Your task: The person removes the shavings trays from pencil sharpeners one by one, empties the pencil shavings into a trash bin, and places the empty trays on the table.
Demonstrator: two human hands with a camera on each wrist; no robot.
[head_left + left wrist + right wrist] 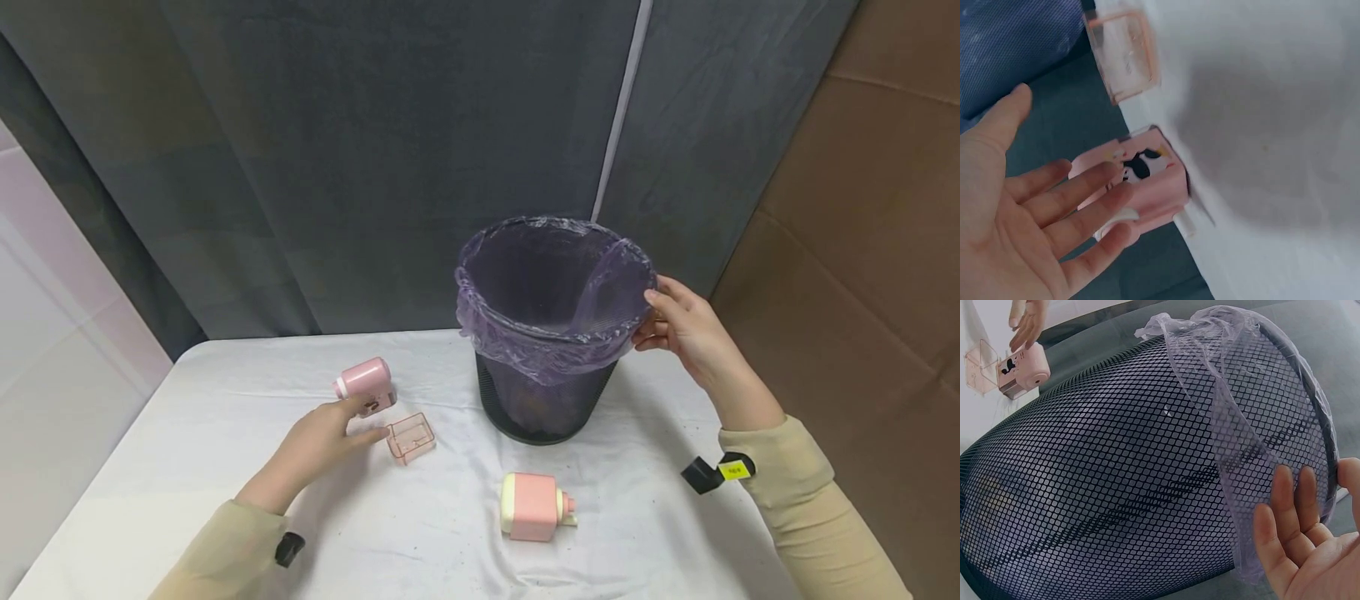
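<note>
A black mesh trash bin (pixel 495 392) stands upright with a thin purple bag (pixel 525 354) folded over its rim. My right hand (pixel 693 329) grips the bin's right rim, the thumb at the top edge and the fingers outside against the bag. A pink pencil sharpener (pixel 366 379) with a cow-like print lies at the left. My left hand (pixel 318 446) reaches over it with fingers loosely extended, fingertips right at its printed face (pixel 1147 165). Near the left thumb is a clear, pink-edged shavings drawer (pixel 411 437), its open side up.
A second sharpener (pixel 532 507), pink and cream, lies on the white-covered table (pixel 420 550) in front of the bin. Dark grey curtains (pixel 375 167) hang behind the table, and a brown panel (pixel 862 233) stands at the right.
</note>
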